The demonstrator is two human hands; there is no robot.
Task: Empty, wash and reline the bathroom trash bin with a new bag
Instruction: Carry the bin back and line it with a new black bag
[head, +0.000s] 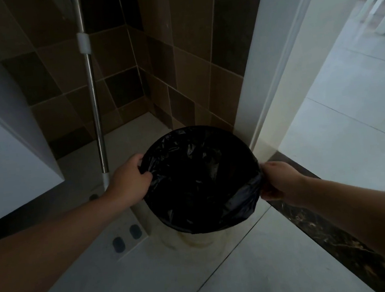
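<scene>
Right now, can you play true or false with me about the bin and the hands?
1. The bag in the bin is black. True.
2. Only one hand touches the bag. False: the left hand and the right hand both grip its edge, on opposite sides.
3. A metal pole stands beside the bin. True.
4. The wall tiles are bright blue. False: they are brown.
5. The bin lies tipped on its side. False: it stands upright on the floor.

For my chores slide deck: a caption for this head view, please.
Both hands, left and right, grip the black plastic bag stretched over the pale round bin.
</scene>
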